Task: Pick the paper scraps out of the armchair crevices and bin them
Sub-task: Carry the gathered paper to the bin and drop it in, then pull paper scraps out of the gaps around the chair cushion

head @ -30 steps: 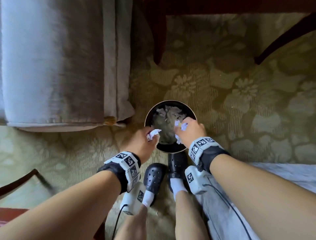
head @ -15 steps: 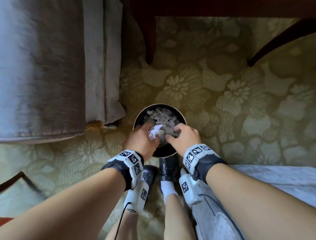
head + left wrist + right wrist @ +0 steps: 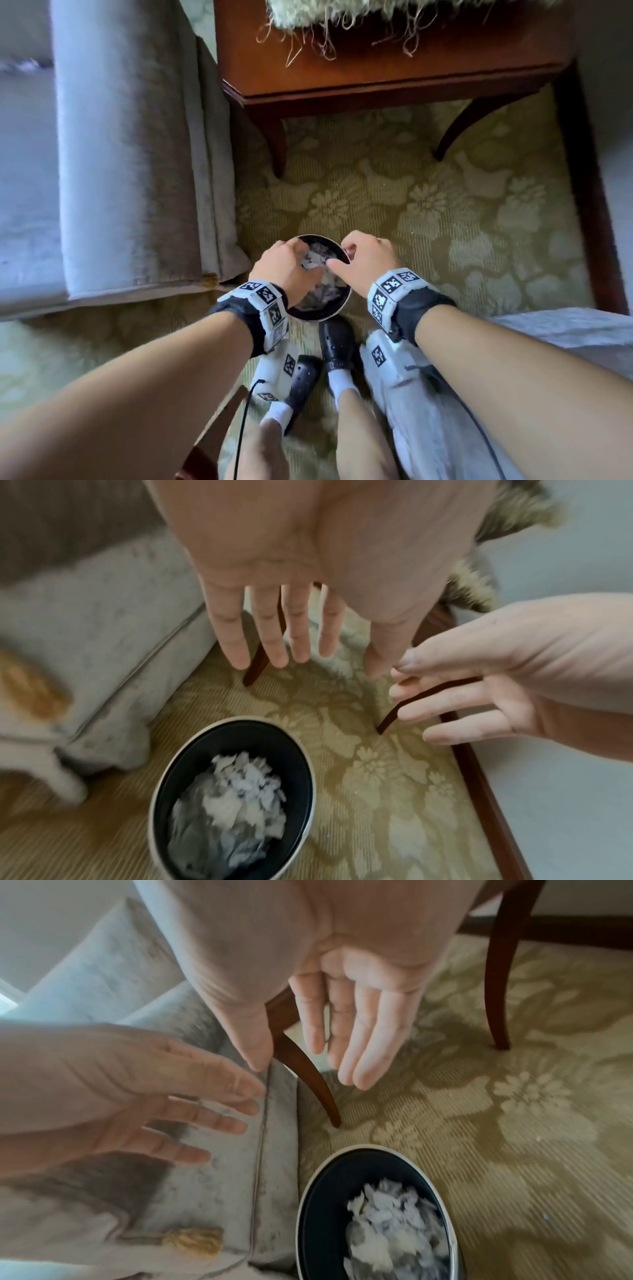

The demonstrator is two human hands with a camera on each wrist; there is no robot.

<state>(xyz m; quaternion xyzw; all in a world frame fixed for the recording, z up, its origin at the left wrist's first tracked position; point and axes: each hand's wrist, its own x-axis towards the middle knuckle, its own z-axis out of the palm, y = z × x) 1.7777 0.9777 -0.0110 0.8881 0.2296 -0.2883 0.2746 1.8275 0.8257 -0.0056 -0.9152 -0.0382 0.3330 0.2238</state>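
since both hands, left hand (image 3: pixel 308 569) and right hand (image 3: pixel 342 969), hang spread and empty above the bin (image 3: pixel 164 791), lingering scraps (image 3: pixel 240 799) might drift past its rim.

Soft daylight throughout; motion blur smears the armchair (image 3: pixel 130 164) at left and the paper scraps (image 3: pixel 236 799); wide-angle bending at frame edges; wrist views dimmer

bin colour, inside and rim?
Bin: dark, near-black inside with a pale rim. Clearest in the left wrist view.
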